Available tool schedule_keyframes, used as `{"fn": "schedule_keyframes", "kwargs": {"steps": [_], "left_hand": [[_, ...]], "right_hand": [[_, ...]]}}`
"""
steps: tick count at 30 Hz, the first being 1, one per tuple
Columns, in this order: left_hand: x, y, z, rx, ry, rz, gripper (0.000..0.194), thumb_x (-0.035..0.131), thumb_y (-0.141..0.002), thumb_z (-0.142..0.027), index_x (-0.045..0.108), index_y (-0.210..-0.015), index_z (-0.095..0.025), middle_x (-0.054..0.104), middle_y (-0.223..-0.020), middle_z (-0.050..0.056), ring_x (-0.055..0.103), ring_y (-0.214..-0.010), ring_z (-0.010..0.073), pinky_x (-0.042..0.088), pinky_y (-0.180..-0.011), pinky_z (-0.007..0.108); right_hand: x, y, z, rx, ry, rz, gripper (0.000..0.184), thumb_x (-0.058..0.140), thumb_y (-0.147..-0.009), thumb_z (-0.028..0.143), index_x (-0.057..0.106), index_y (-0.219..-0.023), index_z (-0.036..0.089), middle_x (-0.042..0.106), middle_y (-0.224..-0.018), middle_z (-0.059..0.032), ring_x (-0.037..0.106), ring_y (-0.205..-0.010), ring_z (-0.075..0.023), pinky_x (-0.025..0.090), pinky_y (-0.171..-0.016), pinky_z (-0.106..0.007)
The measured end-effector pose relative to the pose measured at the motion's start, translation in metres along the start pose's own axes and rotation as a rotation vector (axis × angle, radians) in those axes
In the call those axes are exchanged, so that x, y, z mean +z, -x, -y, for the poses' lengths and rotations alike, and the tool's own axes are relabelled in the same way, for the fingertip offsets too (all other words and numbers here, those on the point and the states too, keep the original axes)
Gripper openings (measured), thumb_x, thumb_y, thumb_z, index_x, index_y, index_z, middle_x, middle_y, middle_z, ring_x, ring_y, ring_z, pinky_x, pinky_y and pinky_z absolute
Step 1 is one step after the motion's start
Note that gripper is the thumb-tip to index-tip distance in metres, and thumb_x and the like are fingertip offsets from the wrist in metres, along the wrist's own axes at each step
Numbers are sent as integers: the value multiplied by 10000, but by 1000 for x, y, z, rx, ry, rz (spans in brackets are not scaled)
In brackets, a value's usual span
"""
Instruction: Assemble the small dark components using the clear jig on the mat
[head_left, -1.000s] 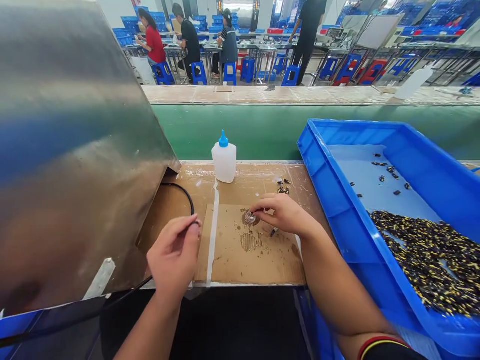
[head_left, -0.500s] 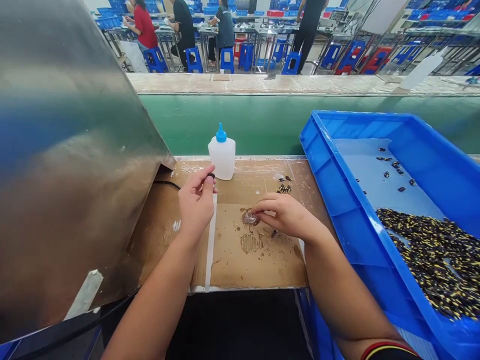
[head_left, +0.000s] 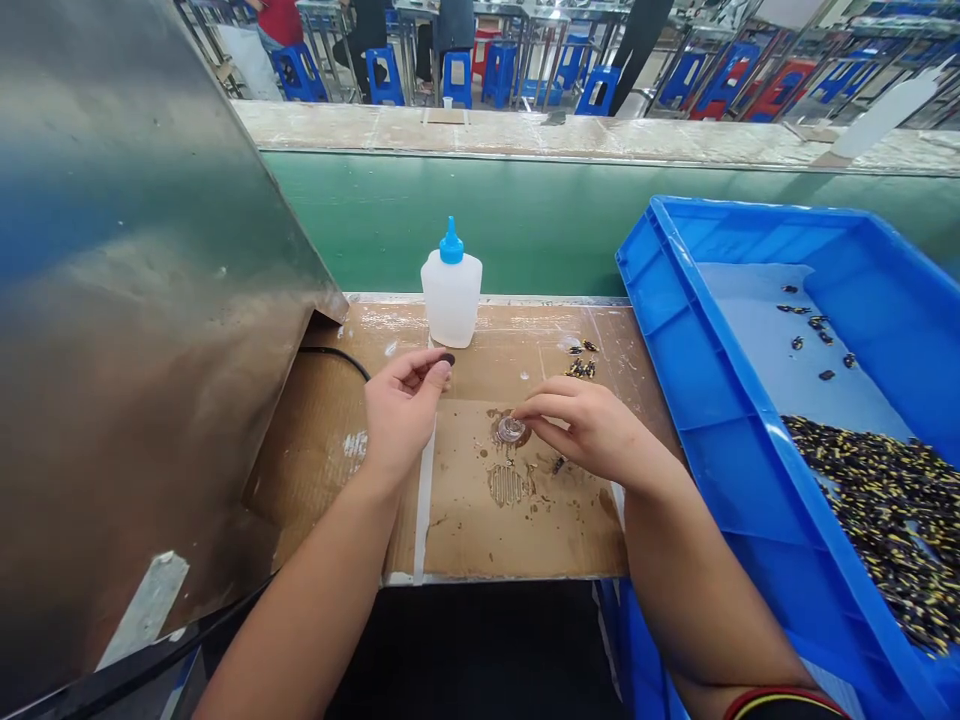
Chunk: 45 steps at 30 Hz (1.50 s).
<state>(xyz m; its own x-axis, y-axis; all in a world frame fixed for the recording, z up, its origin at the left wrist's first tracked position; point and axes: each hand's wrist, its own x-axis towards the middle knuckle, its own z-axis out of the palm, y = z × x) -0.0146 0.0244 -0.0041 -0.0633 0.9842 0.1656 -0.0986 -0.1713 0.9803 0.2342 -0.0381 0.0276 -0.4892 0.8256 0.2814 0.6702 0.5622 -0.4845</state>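
Between the thumb and fingers of my left hand [head_left: 405,400] is a small dark oval piece [head_left: 447,359], held above the cardboard. My right hand [head_left: 589,425] has its fingertips pinched together at the rim of a small clear round dish [head_left: 511,431]. Whatever those fingertips hold, if anything, is hidden. Wet marks surround the dish on the cardboard mat [head_left: 480,545]. One small dark part [head_left: 558,465] lies under my right hand, and a cluster of small black-and-yellow parts [head_left: 581,369] lies beyond it. Behind my left hand stands a white squeeze bottle [head_left: 451,300] with a blue nozzle.
A big blue bin [head_left: 697,400] on the right holds a heap of black-and-yellow parts [head_left: 885,510]. A metal housing [head_left: 150,300] rises on the left, with a black cable [head_left: 337,355] beside it. Behind the table runs a green belt [head_left: 540,210]. People sit farther back.
The view has tilted down slightly. My left hand has turned a little, so more of the dark piece shows. My right fingertips stay at the clear dish.
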Motion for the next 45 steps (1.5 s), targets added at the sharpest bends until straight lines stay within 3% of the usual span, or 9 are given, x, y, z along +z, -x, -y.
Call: {"fn": "schedule_keyframes", "kwargs": {"steps": [3, 10, 17, 21, 26, 33, 39, 45], "left_hand": [[1, 2, 1, -44, 68, 1, 320, 909, -810, -395, 805, -973, -140, 775, -854, 88, 730, -733, 140, 632, -744, 239], [4, 10, -3, -137, 236, 58, 325, 919, -804, -372, 716, -881, -130, 802, -1049, 145, 802, -943, 233, 693, -904, 352], [5, 10, -9, -270, 420, 70, 390, 999, -702, -309, 661, -790, -135, 809, -950, 130, 799, -820, 185, 674, -782, 225], [3, 8, -15, -359, 543, 109, 458, 1071, -595, -349, 697, -773, -154, 810, -928, 79, 782, -782, 134, 635, -705, 136], [2, 11, -20, -435, 643, 133, 477, 1099, -521, -387, 729, -754, -197, 804, -882, 14, 757, -730, 89, 608, -654, 81], [5, 18, -17, -444, 649, 233, 343, 1085, -574, -343, 782, -713, -260, 815, -909, -10, 768, -769, 77, 609, -695, 63], [8, 23, -18, -399, 585, 261, 322, 1080, -584, -363, 795, -709, -282, 816, -943, -9, 771, -798, 103, 650, -741, 133], [8, 25, -17, -351, 573, 290, 278, 1057, -636, -363, 809, -741, -292, 816, -951, 5, 772, -809, 120, 660, -744, 172]], "right_hand": [[1, 0, -2, 15, 13, -32, 184, 590, -1080, 216, 774, -1092, 226, 766, -1035, -62, 711, -926, -203, 546, -802, -337], [3, -3, -2, 55, 27, -30, 177, 587, -1066, 207, 764, -1069, 222, 775, -1005, -53, 711, -924, -201, 533, -801, -328], [5, -3, -8, 85, 50, -66, 155, 588, -1038, 211, 743, -1033, 222, 755, -949, -44, 684, -845, -189, 515, -757, -323], [4, -3, -3, 149, -32, -254, 111, 616, -977, 195, 725, -979, 220, 745, -902, -31, 667, -783, -172, 533, -733, -326], [8, -8, 15, 203, -372, -465, 63, 646, -924, 212, 707, -910, 222, 719, -844, -25, 666, -749, -166, 554, -683, -321], [25, -16, 39, 108, -735, -579, 109, 773, -948, 214, 797, -1053, 233, 793, -956, -32, 736, -803, -151, 615, -652, -285], [35, -19, 45, -67, -542, -642, 159, 797, -975, 197, 813, -1115, 271, 835, -1021, -25, 798, -885, -184, 688, -827, -360], [36, -22, 48, -133, -410, -693, 189, 795, -984, 192, 804, -1150, 282, 836, -1032, -25, 806, -903, -191, 707, -807, -356]]}}
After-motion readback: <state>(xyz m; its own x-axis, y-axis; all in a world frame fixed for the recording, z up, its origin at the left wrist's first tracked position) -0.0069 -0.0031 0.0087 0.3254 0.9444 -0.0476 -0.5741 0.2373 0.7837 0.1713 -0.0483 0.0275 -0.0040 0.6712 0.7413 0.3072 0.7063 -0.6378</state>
